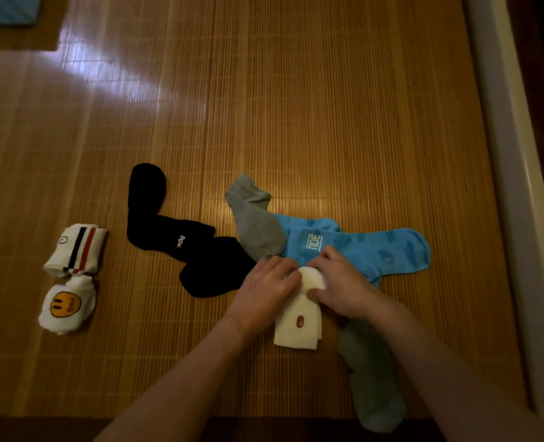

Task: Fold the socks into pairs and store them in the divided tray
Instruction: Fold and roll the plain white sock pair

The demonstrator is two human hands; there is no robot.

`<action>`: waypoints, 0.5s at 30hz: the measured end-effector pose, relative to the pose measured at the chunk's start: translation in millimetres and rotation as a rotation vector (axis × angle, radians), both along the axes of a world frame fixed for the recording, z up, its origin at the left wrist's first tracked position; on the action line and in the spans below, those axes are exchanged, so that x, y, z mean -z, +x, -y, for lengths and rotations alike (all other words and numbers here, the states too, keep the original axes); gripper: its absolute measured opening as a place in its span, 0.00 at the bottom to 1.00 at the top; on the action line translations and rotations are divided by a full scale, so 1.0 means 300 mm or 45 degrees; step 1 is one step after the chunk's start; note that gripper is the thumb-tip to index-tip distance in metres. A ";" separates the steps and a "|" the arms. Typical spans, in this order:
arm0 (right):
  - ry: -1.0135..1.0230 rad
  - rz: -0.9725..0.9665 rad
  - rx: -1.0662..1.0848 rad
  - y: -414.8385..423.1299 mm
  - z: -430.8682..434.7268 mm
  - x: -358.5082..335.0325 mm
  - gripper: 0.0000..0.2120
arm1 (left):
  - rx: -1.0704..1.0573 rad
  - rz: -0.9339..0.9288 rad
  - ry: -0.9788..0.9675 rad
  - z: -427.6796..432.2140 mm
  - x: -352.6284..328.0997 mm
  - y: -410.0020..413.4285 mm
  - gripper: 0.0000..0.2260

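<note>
A white sock pair (299, 327) with a small brown emblem lies on the bamboo mat (296, 106) near me. My left hand (269, 283) and my right hand (340, 287) both grip its far end, which is folded over into a rounded roll. Just behind it lie blue socks (375, 250) marked TIDE, and a grey sock (254, 218) crosses their left end. Black socks (184, 240) sprawl further left. A second grey sock (372, 387) runs under my right forearm. At the far left sit two folded bundles, a white striped one (76, 250) and a white smiley-face one (66, 304). No divided tray is visible.
A white ledge or wall edge (513, 154) runs down the right side. A blue object (6, 8) sits at the top left corner beyond the mat. The mat's near edge (264, 419) meets dark floor at the bottom.
</note>
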State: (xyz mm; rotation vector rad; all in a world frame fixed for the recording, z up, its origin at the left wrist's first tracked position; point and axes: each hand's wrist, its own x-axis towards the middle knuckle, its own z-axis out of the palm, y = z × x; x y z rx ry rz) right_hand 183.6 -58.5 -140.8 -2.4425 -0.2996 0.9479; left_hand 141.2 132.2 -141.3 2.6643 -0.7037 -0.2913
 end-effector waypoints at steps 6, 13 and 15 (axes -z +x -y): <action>-0.041 0.186 -0.048 -0.015 0.002 -0.016 0.19 | -0.125 -0.233 -0.245 -0.022 -0.027 0.016 0.06; -0.136 0.546 -0.201 -0.118 -0.001 -0.026 0.20 | -0.297 -0.627 -0.207 -0.024 -0.026 0.039 0.17; -0.162 0.642 -0.243 -0.144 0.005 -0.027 0.19 | -0.222 -0.565 -0.166 -0.011 -0.025 0.032 0.21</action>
